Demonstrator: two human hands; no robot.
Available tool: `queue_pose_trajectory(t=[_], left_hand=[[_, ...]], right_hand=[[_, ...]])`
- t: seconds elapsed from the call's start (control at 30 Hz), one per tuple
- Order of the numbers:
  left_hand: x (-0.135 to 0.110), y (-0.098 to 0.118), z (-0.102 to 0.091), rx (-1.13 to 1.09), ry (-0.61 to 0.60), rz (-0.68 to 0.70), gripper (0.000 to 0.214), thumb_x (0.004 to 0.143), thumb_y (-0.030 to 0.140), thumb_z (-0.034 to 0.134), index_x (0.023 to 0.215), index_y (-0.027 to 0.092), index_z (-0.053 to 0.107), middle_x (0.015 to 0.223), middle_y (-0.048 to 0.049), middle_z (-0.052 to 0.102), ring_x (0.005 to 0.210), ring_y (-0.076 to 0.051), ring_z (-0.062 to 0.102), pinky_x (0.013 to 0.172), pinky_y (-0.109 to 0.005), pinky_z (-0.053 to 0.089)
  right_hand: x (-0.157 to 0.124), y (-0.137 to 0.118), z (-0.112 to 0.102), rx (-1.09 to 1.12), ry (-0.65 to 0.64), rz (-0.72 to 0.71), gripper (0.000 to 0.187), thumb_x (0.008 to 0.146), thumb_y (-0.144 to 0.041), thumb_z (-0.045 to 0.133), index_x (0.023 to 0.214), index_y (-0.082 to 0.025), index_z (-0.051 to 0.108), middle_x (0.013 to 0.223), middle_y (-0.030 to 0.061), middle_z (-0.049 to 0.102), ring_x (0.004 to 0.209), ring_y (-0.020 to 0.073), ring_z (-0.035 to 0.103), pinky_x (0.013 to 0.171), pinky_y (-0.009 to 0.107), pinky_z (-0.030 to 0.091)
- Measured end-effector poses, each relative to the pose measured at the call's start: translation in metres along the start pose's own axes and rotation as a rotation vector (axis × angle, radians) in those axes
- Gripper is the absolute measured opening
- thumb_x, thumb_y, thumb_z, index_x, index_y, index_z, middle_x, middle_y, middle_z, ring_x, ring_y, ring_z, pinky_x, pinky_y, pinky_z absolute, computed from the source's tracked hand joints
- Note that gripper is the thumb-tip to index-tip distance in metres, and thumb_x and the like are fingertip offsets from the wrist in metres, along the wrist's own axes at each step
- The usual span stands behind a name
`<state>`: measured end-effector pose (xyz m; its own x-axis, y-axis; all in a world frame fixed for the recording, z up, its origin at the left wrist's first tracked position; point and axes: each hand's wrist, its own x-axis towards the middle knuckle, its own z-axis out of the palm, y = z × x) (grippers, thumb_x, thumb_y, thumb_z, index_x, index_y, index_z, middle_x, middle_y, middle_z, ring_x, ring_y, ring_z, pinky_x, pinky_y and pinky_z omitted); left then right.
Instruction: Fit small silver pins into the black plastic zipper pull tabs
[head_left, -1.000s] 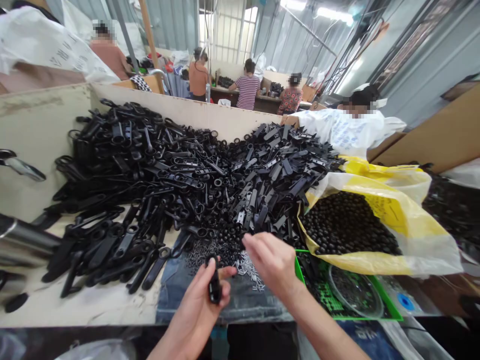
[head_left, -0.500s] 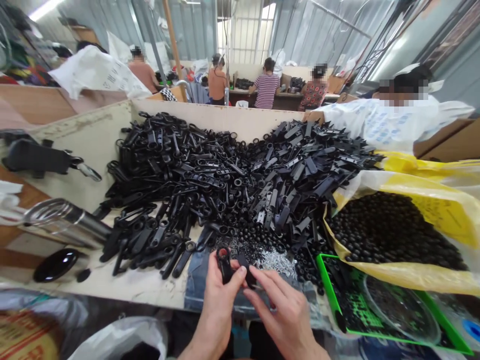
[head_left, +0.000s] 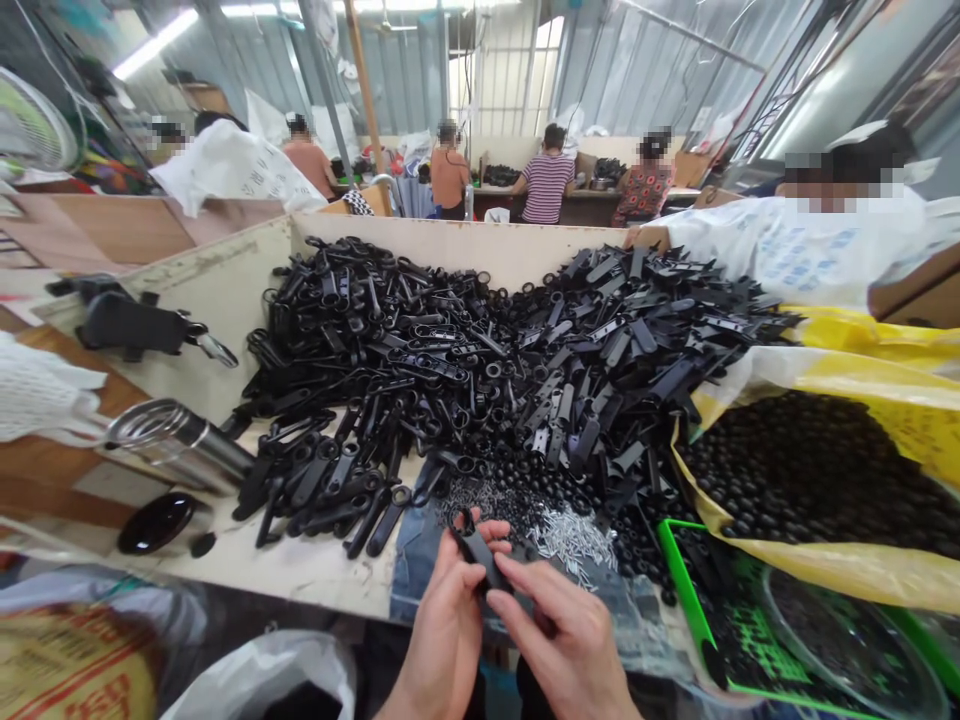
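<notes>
At the front of the bench, my left hand is closed round a long black plastic part, its forked upper end tilted away from me. My right hand pinches the lower end of the same part between thumb and fingers. Whether a second piece sits inside it is hidden by my fingers. Just beyond my hands are a heap of silvery pins and some small dark screws on blue cloth.
Piles of ringed black handles and flat black covers fill the bench. To the right are a yellow bag of black balls and a green tray. A steel cup lies left. Several people sit beyond.
The two black pieces held apart in my hands are now together as one long part. My right hand has come closer to my left, and the view has swung slightly left.
</notes>
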<state>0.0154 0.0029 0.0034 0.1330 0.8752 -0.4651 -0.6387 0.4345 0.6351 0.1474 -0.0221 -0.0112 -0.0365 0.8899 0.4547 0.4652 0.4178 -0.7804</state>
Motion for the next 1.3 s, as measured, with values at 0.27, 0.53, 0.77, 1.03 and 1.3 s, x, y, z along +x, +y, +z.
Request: queue_pose_trajectory(t=[0.27, 0.53, 0.77, 1.03, 1.3], left_hand=[[-0.002, -0.002, 0.002, -0.013, -0.013, -0.038, 0.04, 0.077, 0.035, 0.082, 0.112, 0.022, 0.067, 0.113, -0.0088, 0.075, 0.101, -0.022, 0.066, 0.095, -0.036, 0.05], [-0.001, -0.004, 0.005, 0.102, -0.023, -0.03, 0.044, 0.075, 0.045, 0.085, 0.107, 0.018, 0.07, 0.112, -0.013, 0.077, 0.106, -0.027, 0.07, 0.091, -0.035, 0.055], [0.0, 0.002, -0.021, 0.559, -0.18, 0.009, 0.085, 0.094, 0.051, 0.061, 0.161, 0.027, 0.014, 0.065, 0.0013, 0.07, 0.044, -0.011, 0.056, 0.042, -0.018, 0.042], [-0.016, 0.01, -0.034, 0.575, -0.204, 0.03, 0.078, 0.087, 0.04, 0.073, 0.155, 0.026, 0.036, 0.086, -0.0062, 0.075, 0.076, -0.021, 0.07, 0.06, -0.028, 0.058], [-0.016, 0.035, -0.078, 1.071, 0.173, 0.52, 0.031, 0.089, 0.035, 0.069, 0.119, 0.028, 0.076, 0.113, -0.0094, 0.079, 0.089, -0.028, 0.074, 0.081, -0.037, 0.057]], right_hand=[[0.001, 0.002, 0.003, -0.006, -0.007, -0.021, 0.02, 0.097, -0.019, 0.063, 0.114, -0.022, 0.074, 0.097, 0.0068, 0.078, 0.084, 0.0191, 0.076, 0.073, 0.025, 0.063], [-0.007, 0.002, 0.005, -0.117, 0.069, 0.038, 0.023, 0.098, -0.021, 0.06, 0.114, -0.025, 0.077, 0.096, 0.0076, 0.069, 0.08, 0.0171, 0.072, 0.068, 0.024, 0.06], [0.011, 0.012, -0.013, 0.221, -0.025, 0.491, 0.028, 0.088, -0.046, 0.072, 0.099, -0.021, 0.079, 0.07, -0.0008, 0.058, 0.06, 0.0149, 0.055, 0.055, 0.025, 0.05], [0.024, 0.006, 0.007, 0.487, -0.312, 0.592, 0.032, 0.085, -0.049, 0.07, 0.077, -0.018, 0.063, 0.062, -0.0043, 0.055, 0.056, 0.0126, 0.051, 0.053, 0.023, 0.04], [0.043, 0.0, 0.055, 0.056, -0.392, 0.245, 0.023, 0.096, -0.033, 0.06, 0.078, -0.019, 0.063, 0.07, -0.0032, 0.059, 0.065, 0.0137, 0.059, 0.058, 0.022, 0.043]])
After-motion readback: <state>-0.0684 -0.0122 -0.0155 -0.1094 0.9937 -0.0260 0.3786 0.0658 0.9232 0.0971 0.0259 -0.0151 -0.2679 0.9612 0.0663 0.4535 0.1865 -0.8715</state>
